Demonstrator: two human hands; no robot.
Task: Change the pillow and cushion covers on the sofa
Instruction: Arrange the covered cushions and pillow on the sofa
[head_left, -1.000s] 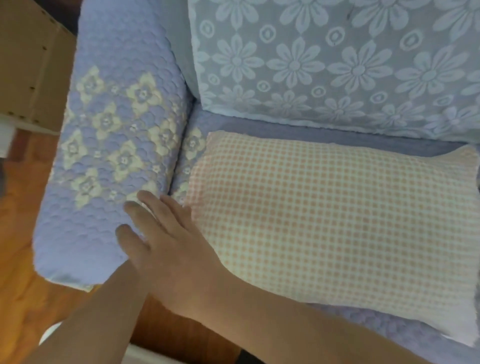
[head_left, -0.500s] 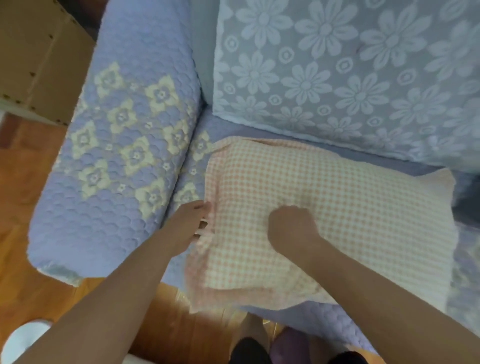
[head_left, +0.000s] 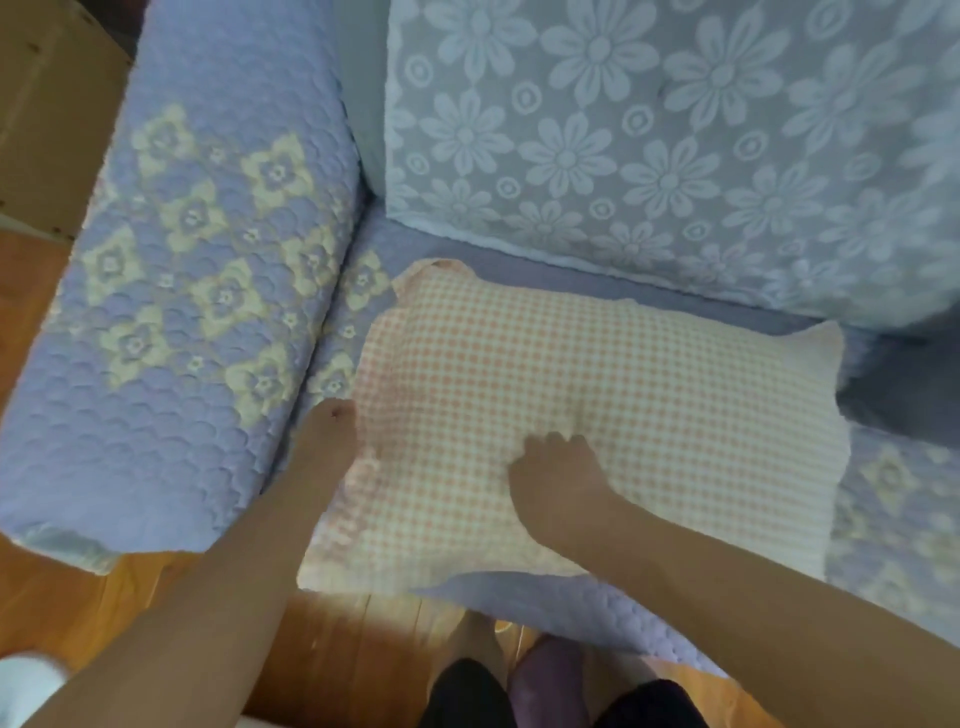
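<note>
Checked pillow flat on sofa seat, left end against quilted armrest, floral back cushion behind. Left end rucked and half lifted, likely the cover's open side, so both hands working there.

Left hand at pillow's left edge, fingers hidden in or under the fabric; looks like a hold on the cover edge, can't confirm the grip. Right hand on top, fingers curled, fabric bunched at the fingertips; reads as pinching the cover to pull it against the filling, or pinning it. Probably start of stripping the old cover.

Versus half a second ago: both hands on same spots, pillow's near-left corner pulled further over the seat front, top-left corner more crumpled. A second ago: only one hand in view, flat by the armrest, pillow smooth.
</note>
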